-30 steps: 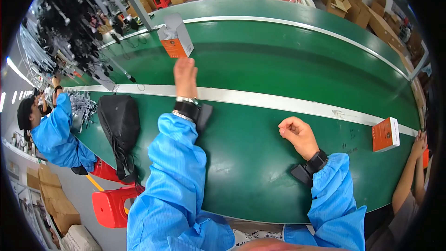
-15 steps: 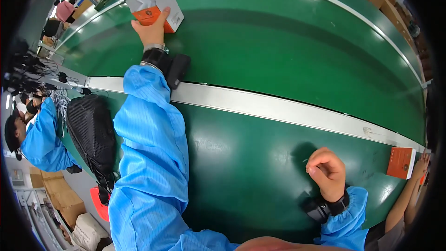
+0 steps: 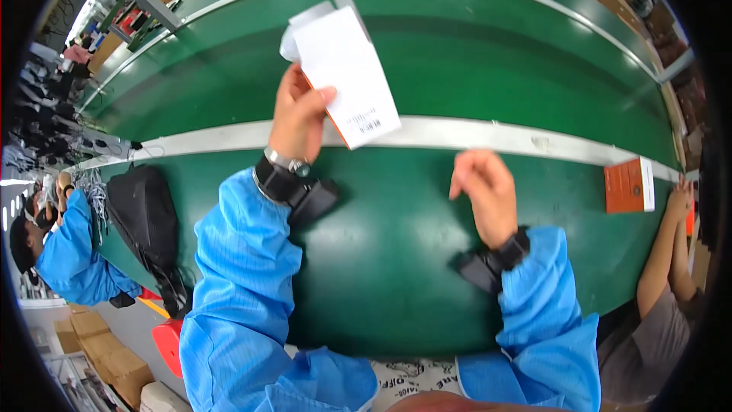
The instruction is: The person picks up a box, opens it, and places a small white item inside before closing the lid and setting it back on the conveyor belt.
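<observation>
My left hand (image 3: 297, 118) grips a white and orange carton (image 3: 354, 80) by its lower left side, thumb on the white face. The carton is tilted above the pale metal strip. At its upper end the flaps stand up, and a translucent bag or film (image 3: 290, 43) pokes out. My right hand (image 3: 486, 191) hovers over the green table near the strip, fingers curled in toward the thumb. Whatever it may hold is hidden or too small to make out. Both wrists carry black strapped devices.
A closed orange and white box (image 3: 627, 187) stands on the green table (image 3: 381, 275) at the right, near another person's clasped hands (image 3: 681, 197). A black bag (image 3: 142, 206) lies at the left. Beyond the metal strip (image 3: 488, 131) runs a green belt-like surface (image 3: 488, 69). A co-worker in blue (image 3: 80, 252) sits at far left.
My left hand has brought the carton from the far left back toward me and turned its white side up. My right hand has moved forward and left. The view has shifted.
</observation>
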Motion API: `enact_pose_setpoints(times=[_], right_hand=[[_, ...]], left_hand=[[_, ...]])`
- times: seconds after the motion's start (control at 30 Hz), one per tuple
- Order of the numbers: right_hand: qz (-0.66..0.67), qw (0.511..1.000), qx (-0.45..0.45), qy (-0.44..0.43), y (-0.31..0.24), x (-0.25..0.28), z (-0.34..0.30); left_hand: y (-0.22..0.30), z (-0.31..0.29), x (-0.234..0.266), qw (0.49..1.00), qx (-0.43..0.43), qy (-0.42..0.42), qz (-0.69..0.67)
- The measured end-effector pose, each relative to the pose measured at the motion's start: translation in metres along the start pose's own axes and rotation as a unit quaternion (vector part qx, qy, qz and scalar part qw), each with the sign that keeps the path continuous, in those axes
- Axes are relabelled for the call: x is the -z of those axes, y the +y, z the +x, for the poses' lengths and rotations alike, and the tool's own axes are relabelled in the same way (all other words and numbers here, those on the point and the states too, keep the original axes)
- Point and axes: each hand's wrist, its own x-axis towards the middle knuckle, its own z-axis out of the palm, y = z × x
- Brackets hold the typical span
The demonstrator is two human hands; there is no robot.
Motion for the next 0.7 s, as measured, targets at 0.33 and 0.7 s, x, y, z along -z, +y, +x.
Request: enact_pose_setpoints(times=[0.33, 0.7], right_hand=[[0.024, 0.997, 0.032, -0.059, -0.002, 0.008, 0.001], [0.028, 0.979, 0.1, -0.175, -0.017, -0.007, -0.071]], left_hand=[[-0.01, -0.132, -0.061, 0.99, 0.129, -0.059, -0.016], [-0.01, -0.157, -0.062, 0.99, 0.015, -0.072, 0.124]])
